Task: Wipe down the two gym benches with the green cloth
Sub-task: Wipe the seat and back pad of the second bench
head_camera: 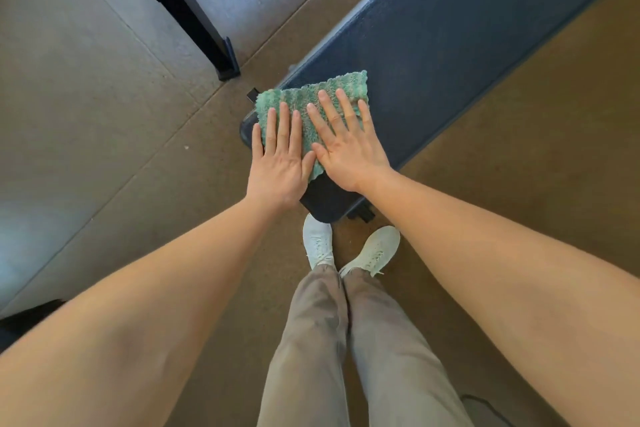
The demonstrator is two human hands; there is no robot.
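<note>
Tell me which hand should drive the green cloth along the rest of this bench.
Probably the right hand: it lies flat across the middle of the green cloth, on the side where the bench runs away. The left hand sits only at the cloth's left edge.

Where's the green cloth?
In the head view, the green cloth lies flat on the near end of the blue bench, under the left hand and right hand.

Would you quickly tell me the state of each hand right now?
Left hand: open, pressing the green cloth onto the bench.
Right hand: open, flat on the green cloth.
</note>
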